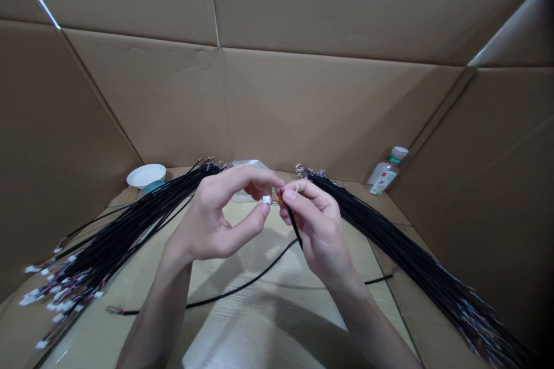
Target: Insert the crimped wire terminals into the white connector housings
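Between the thumb and fingers of my left hand (229, 210) is a small white connector (266, 199). My right hand (314, 216) pinches the end of a black cable (295, 228), where thin coloured wires (280, 195) fan out toward the connector. Whether any wire sits in the connector is too small to tell. A black cable (246, 285) curves across the table below my hands, with bare wires at its left end.
A bundle of black cables with white connectors (142, 225) lies at left, another bundle (389, 233) at right. Behind are a white bowl (147, 175), a clear plastic container (243, 196) and a bottle (386, 173). Cardboard walls (324, 109) enclose the table (234, 323).
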The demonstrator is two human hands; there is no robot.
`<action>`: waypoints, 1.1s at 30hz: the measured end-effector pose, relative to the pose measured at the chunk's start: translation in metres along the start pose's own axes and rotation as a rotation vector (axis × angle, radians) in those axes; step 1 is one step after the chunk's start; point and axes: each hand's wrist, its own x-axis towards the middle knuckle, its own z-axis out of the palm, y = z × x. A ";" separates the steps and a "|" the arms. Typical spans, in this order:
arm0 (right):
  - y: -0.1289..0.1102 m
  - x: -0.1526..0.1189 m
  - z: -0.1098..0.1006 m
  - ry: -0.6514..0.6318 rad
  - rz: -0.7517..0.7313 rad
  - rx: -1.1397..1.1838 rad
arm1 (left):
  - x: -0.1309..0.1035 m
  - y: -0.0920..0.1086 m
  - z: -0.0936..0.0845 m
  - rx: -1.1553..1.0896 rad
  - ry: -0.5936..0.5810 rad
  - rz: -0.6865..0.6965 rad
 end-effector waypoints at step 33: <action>0.001 -0.003 0.000 -0.030 -0.098 -0.063 | 0.000 -0.006 -0.004 -0.017 0.024 0.124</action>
